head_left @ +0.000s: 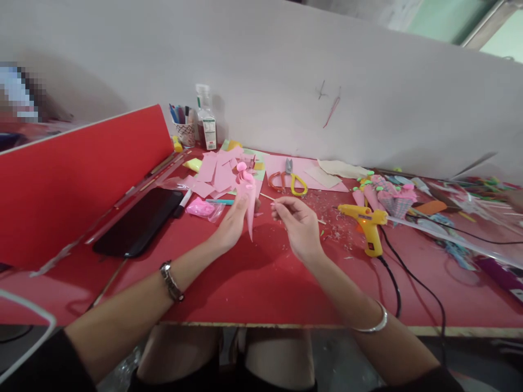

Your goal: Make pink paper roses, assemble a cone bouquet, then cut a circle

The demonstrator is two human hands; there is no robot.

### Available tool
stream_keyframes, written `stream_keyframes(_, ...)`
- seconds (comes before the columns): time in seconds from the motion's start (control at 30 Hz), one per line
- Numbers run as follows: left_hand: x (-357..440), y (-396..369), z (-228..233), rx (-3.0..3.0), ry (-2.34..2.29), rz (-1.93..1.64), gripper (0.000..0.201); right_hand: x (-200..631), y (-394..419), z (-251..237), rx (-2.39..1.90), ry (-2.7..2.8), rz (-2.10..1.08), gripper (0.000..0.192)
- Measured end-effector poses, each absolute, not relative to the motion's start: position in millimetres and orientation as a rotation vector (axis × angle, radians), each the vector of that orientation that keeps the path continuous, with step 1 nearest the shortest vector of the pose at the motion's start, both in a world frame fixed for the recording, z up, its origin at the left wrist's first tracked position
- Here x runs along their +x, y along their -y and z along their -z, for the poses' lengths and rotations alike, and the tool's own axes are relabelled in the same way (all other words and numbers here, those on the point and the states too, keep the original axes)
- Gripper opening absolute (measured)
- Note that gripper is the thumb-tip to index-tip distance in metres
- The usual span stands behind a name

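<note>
Left side of the red table (pixel 253 294): a black phone (pixel 139 220) lies flat, well apart from both hands, with a marker (pixel 182 202) just beside its far corner. Behind them, a pile of pink paper sheets (pixel 216 174).

Centre: the left hand (pixel 235 220) is closed around 1 pink paper cone (pixel 248 201). The cone's long axis runs near vertical, tip pointing down toward the table, curled petals at its top. The cone sits at the fingertips, on the side facing the other hand.

Just to its right, the right hand (pixel 298 220) pinches 1 thin stick (pixel 267 197) between thumb and forefinger, other fingers loosely curled. The stick's free end points left toward the cone, near it; contact cannot be told.

Further right: scissors (pixel 291 179) beyond the hands, then 1 yellow glue gun (pixel 368 223) resting on the table, nearer the right hand, untouched.
</note>
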State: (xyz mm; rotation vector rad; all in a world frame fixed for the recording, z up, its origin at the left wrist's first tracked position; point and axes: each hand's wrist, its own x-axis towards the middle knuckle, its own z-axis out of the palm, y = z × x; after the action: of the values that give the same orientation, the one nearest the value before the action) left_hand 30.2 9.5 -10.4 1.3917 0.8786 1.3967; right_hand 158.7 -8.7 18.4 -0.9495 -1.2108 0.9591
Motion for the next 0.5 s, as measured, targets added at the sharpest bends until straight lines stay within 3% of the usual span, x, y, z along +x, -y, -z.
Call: stream_keyframes(0.5,31.1,-3.0,4.3,1.449,-0.852,-1.280,0.050,160.4,6.6,-16.8,-0.976,1.219,-0.995,0.011)
